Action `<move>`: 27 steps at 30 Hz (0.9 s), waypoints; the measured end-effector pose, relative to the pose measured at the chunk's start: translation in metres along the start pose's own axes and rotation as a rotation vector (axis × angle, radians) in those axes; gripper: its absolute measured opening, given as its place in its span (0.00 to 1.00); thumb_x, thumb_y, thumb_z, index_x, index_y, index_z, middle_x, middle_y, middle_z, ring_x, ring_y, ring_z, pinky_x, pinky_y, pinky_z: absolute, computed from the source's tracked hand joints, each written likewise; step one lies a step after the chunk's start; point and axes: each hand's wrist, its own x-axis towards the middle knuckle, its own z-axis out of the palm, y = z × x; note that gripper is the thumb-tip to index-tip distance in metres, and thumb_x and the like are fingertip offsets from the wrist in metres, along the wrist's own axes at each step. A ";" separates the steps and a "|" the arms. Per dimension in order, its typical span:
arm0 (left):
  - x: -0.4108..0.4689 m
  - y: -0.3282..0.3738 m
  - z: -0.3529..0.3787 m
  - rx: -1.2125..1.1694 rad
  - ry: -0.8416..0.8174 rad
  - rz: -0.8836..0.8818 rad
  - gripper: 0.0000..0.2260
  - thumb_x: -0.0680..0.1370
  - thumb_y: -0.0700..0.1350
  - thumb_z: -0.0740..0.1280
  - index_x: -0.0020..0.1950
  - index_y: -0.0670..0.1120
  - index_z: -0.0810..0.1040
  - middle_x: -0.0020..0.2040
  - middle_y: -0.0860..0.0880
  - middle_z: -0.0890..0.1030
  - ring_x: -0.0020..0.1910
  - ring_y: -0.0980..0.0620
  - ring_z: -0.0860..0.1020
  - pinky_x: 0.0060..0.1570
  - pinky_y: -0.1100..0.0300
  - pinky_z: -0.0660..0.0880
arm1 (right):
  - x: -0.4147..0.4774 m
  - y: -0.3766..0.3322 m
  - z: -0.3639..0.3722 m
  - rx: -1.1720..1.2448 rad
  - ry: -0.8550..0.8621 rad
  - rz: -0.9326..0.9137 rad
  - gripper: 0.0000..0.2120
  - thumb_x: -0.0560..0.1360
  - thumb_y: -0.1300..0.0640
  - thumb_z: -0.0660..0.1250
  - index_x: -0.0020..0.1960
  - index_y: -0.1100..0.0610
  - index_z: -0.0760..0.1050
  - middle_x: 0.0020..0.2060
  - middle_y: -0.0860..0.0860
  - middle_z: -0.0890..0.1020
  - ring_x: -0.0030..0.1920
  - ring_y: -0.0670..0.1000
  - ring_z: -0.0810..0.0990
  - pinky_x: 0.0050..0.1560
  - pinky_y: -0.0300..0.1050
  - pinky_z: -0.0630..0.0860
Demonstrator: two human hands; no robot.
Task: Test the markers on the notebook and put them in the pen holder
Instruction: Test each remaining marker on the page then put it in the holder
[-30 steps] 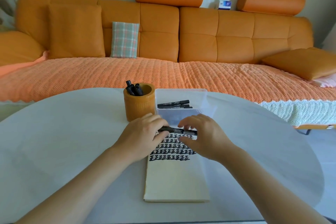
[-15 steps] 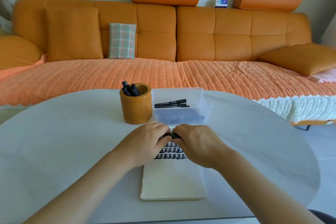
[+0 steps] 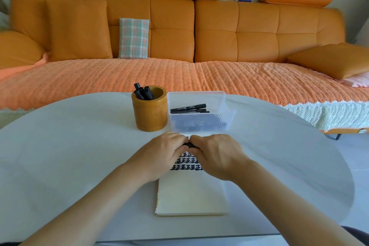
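Observation:
A cream notebook [image 3: 191, 195] lies open on the white table, rows of black marks on its upper part. My left hand [image 3: 159, 156] and my right hand [image 3: 217, 156] meet above those marks, both gripping one black marker [image 3: 187, 145] of which only a short dark piece shows between them. Behind the hands stands a wooden pen holder [image 3: 150, 113] with several black markers [image 3: 143, 92] in it. To its right a clear plastic box [image 3: 199, 114] holds more black markers [image 3: 188, 108].
The round white table [image 3: 69, 156] ends close behind the holder and box. An orange sofa [image 3: 179, 50] with a woven cover and a plaid cushion [image 3: 133, 38] fills the background. Grey floor shows at the right.
My hands have closed together along the marker, so nearly all of it is now hidden. They have hardly shifted over the notebook; the camera has tilted a little.

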 end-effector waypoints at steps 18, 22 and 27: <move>0.003 0.010 0.000 0.001 0.210 0.073 0.07 0.77 0.47 0.69 0.54 0.49 0.83 0.44 0.56 0.82 0.43 0.59 0.76 0.42 0.69 0.69 | 0.001 -0.001 -0.017 0.067 -0.110 0.080 0.13 0.84 0.49 0.51 0.46 0.51 0.71 0.36 0.46 0.78 0.36 0.53 0.74 0.37 0.50 0.71; 0.002 0.009 -0.001 -0.002 0.211 0.070 0.08 0.76 0.46 0.70 0.54 0.49 0.83 0.43 0.56 0.82 0.43 0.58 0.77 0.42 0.70 0.70 | -0.001 0.003 -0.014 0.038 -0.054 0.067 0.14 0.83 0.44 0.52 0.52 0.48 0.74 0.35 0.47 0.79 0.34 0.54 0.75 0.34 0.50 0.73; 0.003 0.009 -0.008 0.028 0.208 0.099 0.08 0.76 0.47 0.69 0.53 0.49 0.84 0.39 0.59 0.78 0.40 0.58 0.74 0.39 0.69 0.69 | -0.001 0.004 -0.015 0.126 -0.047 0.087 0.17 0.81 0.39 0.53 0.54 0.46 0.75 0.35 0.46 0.80 0.37 0.52 0.77 0.39 0.51 0.75</move>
